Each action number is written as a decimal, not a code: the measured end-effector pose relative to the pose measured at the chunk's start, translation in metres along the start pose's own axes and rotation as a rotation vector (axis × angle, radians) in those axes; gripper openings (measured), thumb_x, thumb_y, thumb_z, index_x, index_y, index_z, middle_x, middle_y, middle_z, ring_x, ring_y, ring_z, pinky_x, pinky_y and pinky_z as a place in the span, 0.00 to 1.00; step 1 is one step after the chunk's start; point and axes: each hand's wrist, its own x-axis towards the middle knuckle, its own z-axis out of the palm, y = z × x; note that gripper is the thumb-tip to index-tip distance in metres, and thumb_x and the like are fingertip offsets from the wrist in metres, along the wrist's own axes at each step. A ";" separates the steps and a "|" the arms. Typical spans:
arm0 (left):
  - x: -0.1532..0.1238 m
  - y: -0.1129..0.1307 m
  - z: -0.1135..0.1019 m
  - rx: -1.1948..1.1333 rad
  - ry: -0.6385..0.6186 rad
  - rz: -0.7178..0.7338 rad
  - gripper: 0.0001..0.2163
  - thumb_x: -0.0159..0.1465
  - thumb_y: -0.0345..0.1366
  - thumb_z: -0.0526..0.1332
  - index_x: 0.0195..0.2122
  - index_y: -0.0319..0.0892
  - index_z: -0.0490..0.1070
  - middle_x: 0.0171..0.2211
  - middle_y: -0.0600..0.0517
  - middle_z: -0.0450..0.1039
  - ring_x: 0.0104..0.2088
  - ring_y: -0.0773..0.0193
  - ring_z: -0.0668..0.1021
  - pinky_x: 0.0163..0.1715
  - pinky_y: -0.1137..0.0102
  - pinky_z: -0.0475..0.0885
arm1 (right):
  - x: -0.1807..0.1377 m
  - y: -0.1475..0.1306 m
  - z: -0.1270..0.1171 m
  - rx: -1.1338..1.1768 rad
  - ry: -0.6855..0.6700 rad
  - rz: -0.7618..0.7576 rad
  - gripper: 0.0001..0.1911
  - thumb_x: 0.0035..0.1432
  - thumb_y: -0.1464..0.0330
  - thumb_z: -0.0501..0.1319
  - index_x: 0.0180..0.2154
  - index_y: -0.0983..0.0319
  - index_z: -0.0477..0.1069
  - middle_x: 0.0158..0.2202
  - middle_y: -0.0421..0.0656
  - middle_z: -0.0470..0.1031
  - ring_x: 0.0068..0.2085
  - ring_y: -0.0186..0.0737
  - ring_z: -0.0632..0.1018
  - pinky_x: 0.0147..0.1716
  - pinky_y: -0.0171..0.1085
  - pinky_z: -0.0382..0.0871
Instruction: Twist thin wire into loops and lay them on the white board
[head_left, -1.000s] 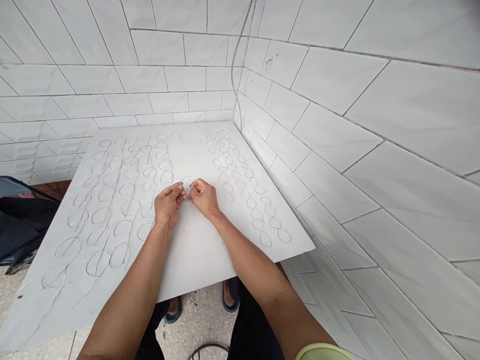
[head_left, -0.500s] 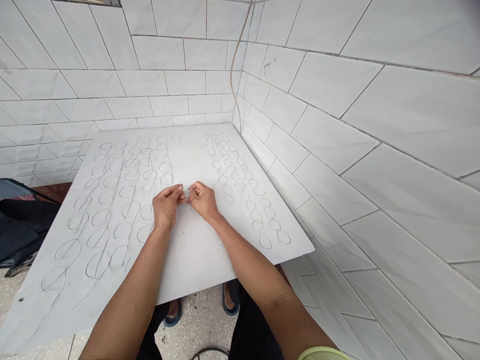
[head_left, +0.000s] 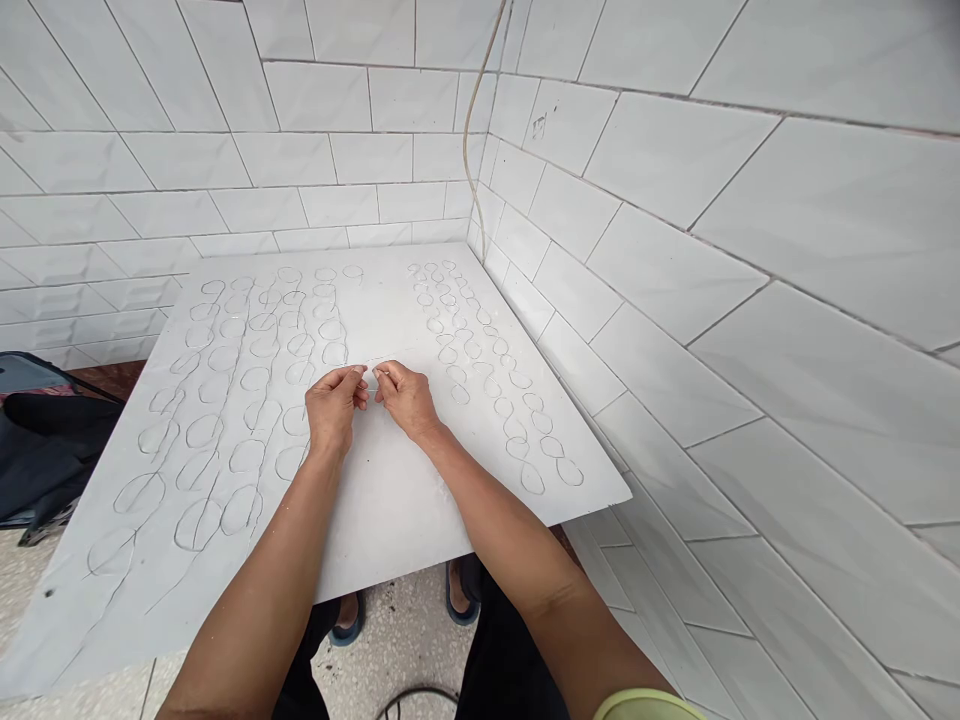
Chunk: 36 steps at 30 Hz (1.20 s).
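Note:
Over the middle of a white board (head_left: pixel 397 510), my left hand (head_left: pixel 335 405) is closed in a pinch of thumb and fingertips. My right hand (head_left: pixel 405 398) pinches the same way, a small gap to its right. A fine pale strand, which looks like thin wire (head_left: pixel 371 389), spans the gap between the fingertips; its ends are hidden. Left of my hands lie several columns of large thin wire-like loops (head_left: pixel 204 431), joined by long lines. On the right side of the board run rows of smaller linked loops (head_left: pixel 517 447), some shaped like figure eights.
White tiled walls (head_left: pixel 720 370) meet in a corner behind and to the right of the board. A pale cable (head_left: pixel 466 140) hangs down that corner. Dark cloth or a bag (head_left: pixel 45 440) is at the left. Sandalled feet (head_left: pixel 349 620) stand on the speckled floor (head_left: pixel 397 650) below.
Both hands stay close together in a pinch, with only small finger shifts. The right fingertips have moved very slightly left. The camera view has tilted a little.

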 end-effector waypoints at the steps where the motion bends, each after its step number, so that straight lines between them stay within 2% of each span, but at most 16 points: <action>1: 0.000 0.001 0.000 0.002 -0.001 -0.004 0.10 0.56 0.40 0.70 0.35 0.39 0.81 0.28 0.52 0.73 0.23 0.69 0.72 0.22 0.72 0.66 | 0.000 0.000 0.000 -0.009 -0.002 -0.016 0.11 0.67 0.62 0.54 0.40 0.55 0.75 0.23 0.36 0.71 0.26 0.35 0.73 0.28 0.33 0.66; 3: -0.001 0.002 0.001 0.011 -0.004 -0.013 0.11 0.56 0.41 0.70 0.35 0.39 0.80 0.27 0.52 0.72 0.22 0.69 0.71 0.22 0.72 0.66 | 0.000 0.001 0.000 -0.024 -0.007 -0.047 0.13 0.68 0.64 0.53 0.44 0.55 0.77 0.25 0.37 0.72 0.27 0.35 0.75 0.29 0.33 0.67; 9: -0.003 0.005 0.002 0.063 -0.012 0.012 0.11 0.57 0.42 0.69 0.35 0.39 0.80 0.26 0.53 0.72 0.22 0.69 0.71 0.21 0.71 0.66 | 0.001 0.006 -0.001 -0.082 -0.007 -0.094 0.16 0.67 0.68 0.52 0.46 0.57 0.79 0.28 0.38 0.75 0.28 0.34 0.76 0.31 0.33 0.69; 19: -0.009 0.006 0.005 0.143 -0.002 0.037 0.08 0.56 0.39 0.68 0.30 0.39 0.79 0.25 0.52 0.73 0.22 0.68 0.71 0.19 0.72 0.64 | 0.001 0.004 -0.002 -0.062 0.032 -0.069 0.13 0.67 0.66 0.54 0.41 0.58 0.78 0.24 0.36 0.72 0.27 0.33 0.75 0.32 0.33 0.68; 24: -0.008 0.006 0.006 0.106 0.014 0.021 0.10 0.56 0.40 0.68 0.33 0.38 0.80 0.26 0.52 0.73 0.22 0.69 0.71 0.19 0.72 0.64 | 0.004 -0.004 -0.005 0.098 0.006 0.064 0.11 0.65 0.62 0.58 0.38 0.58 0.77 0.24 0.37 0.73 0.26 0.33 0.75 0.27 0.32 0.68; 29: -0.007 0.008 0.006 0.082 -0.041 -0.022 0.10 0.56 0.40 0.68 0.33 0.38 0.81 0.25 0.52 0.72 0.22 0.69 0.69 0.17 0.73 0.60 | 0.011 -0.008 -0.018 0.362 -0.028 0.218 0.17 0.63 0.55 0.60 0.39 0.61 0.77 0.32 0.43 0.77 0.28 0.34 0.75 0.20 0.31 0.64; 32: -0.008 0.008 0.006 0.080 -0.083 -0.045 0.09 0.56 0.40 0.68 0.32 0.39 0.80 0.25 0.52 0.72 0.22 0.69 0.69 0.17 0.73 0.59 | 0.013 -0.006 -0.022 0.524 -0.042 0.233 0.17 0.62 0.54 0.62 0.40 0.61 0.79 0.34 0.44 0.75 0.31 0.33 0.75 0.21 0.30 0.64; 36: -0.006 0.008 0.001 0.081 -0.134 -0.053 0.08 0.56 0.38 0.68 0.32 0.39 0.80 0.24 0.53 0.70 0.21 0.70 0.68 0.18 0.73 0.58 | 0.014 -0.005 -0.023 0.608 -0.063 0.208 0.19 0.60 0.52 0.64 0.36 0.62 0.78 0.34 0.44 0.73 0.31 0.33 0.74 0.22 0.31 0.63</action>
